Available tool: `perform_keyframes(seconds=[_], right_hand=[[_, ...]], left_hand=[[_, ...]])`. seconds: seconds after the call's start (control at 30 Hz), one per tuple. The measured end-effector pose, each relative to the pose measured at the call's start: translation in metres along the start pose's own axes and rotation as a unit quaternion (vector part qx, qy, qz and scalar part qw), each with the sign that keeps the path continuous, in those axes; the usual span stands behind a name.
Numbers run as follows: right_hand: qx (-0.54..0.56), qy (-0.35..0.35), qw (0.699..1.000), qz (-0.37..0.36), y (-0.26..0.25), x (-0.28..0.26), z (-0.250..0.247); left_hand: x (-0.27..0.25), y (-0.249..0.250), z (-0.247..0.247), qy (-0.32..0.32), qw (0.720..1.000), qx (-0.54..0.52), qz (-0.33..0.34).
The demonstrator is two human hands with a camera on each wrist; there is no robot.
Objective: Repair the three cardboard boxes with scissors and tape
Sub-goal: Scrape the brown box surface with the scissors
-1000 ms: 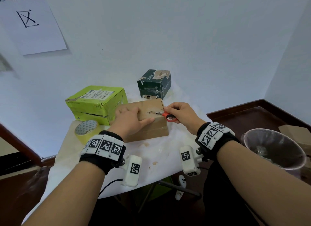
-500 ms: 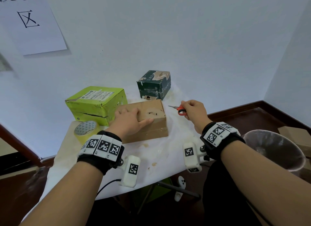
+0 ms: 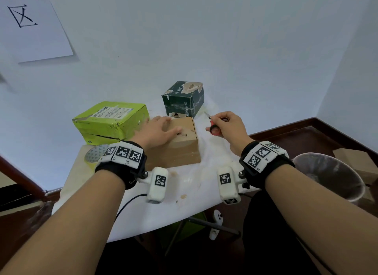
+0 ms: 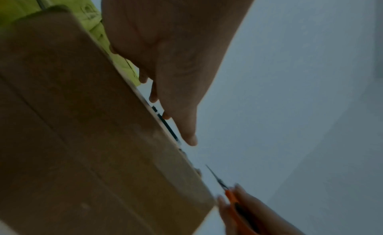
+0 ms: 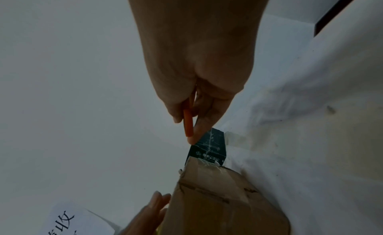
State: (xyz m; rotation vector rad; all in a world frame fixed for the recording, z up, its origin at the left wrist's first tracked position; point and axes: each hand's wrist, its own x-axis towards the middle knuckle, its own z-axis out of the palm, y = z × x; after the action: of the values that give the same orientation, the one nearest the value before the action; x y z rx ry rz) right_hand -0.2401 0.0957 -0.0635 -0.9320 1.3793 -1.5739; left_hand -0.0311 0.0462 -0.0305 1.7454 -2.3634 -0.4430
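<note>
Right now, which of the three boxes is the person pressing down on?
The plain brown box in the middle: the left hand lies flat on its top. The green box and dark box go untouched.

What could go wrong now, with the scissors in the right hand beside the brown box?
1. The scissors point up and away in the right hand; their tip might scratch the dark green box nearby.
2. The left hand lies flat on the brown box; a returning blade might nick its fingers.
</note>
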Motion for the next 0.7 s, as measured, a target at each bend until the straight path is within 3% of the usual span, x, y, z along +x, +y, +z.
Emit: perform_keyframes(seconds=[0.2,0.37,0.7], right_hand=[[0.019,-0.007,1.0,0.005,0.001,0.001,-0.002],[0.023,0.017,0.999,-0.015,0.0,-0.001,0.001],[-0.111,0.034,0.981,-0.158,-0.004,-0.019,0.002]], left_hand=[[0.001,-0.015,-0.009,-0.113,0.988,0.095,0.042],[-0.015,-0.006,-0.012,-0.105,0.984,0.104,0.097],[-0.031,0.016,0.02,0.123,0.978,0.17,0.017]])
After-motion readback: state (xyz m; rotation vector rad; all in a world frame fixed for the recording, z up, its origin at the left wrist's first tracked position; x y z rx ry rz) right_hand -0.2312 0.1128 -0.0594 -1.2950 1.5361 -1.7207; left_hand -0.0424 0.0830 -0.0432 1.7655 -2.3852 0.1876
